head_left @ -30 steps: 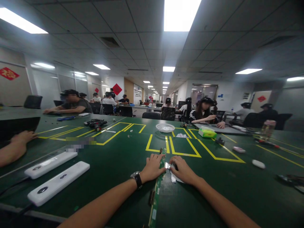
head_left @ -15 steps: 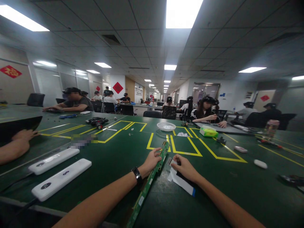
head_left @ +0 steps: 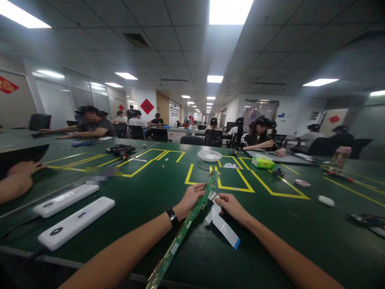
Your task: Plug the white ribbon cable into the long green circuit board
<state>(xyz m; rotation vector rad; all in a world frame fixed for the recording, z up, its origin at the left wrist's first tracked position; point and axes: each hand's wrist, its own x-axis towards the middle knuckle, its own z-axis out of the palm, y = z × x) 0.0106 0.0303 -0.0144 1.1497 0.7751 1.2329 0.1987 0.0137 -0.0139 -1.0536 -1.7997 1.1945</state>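
Observation:
A long, narrow green circuit board (head_left: 187, 225) slants from the bottom edge up toward the middle of the head view. My left hand (head_left: 192, 199) is closed around its upper part, thumb and fingers on the board's edges. Beside it my right hand (head_left: 231, 205) pinches the end of a white flat ribbon cable (head_left: 225, 228) right at the board's edge. The cable is folded and hangs down over the table, with a blue tip at its lower end. Whether its upper end sits in a connector I cannot tell.
Two white power strips (head_left: 76, 222) lie at the left on the green table (head_left: 264, 249). A white basket (head_left: 209, 155), a green tissue pack (head_left: 263, 161), a black drill-like tool (head_left: 122, 151) and a white mouse-like object (head_left: 326, 200) stand further off. Another person's hand (head_left: 22, 176) is at far left.
My right hand has brought the cable's end up against the board. The board is turned slightly, its face more toward me. A person at the back left has stretched out an arm.

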